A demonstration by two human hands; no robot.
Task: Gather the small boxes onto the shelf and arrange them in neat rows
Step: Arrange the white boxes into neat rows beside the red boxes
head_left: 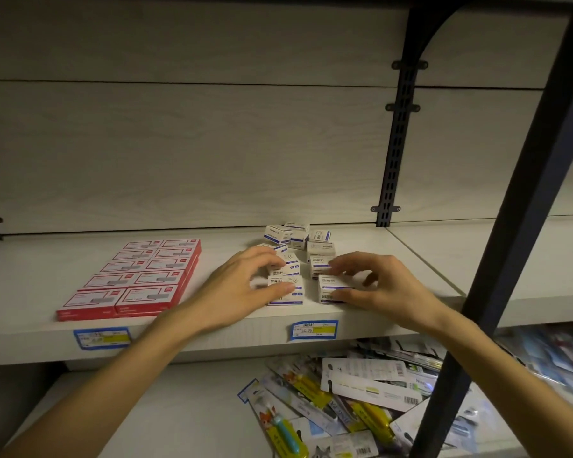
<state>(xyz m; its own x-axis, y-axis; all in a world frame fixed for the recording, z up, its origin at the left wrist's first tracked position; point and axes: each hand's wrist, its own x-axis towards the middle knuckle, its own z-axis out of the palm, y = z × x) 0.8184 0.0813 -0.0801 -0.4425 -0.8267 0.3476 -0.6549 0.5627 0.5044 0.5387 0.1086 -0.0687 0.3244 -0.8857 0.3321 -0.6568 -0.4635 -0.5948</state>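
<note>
Several small white boxes with blue print stand on the pale shelf (pixel 212 335), right of centre. Near the front they form two short columns. My left hand (pixel 242 289) grips the left front box (pixel 290 294), thumb on its top and fingers curled over the box behind it (pixel 286 266). My right hand (pixel 377 285) pinches the right front box (pixel 328 289), thumb against its front face and fingers over its top. Behind these, a loose cluster of small boxes (pixel 295 236) lies unaligned near the back panel.
Flat red boxes (pixel 136 279) lie in two tidy rows on the shelf's left. Blue price tags (pixel 313 329) sit on the shelf edge. A dark upright post (pixel 510 259) crosses the right side. Packaged items (pixel 361 401) are heaped on the lower shelf.
</note>
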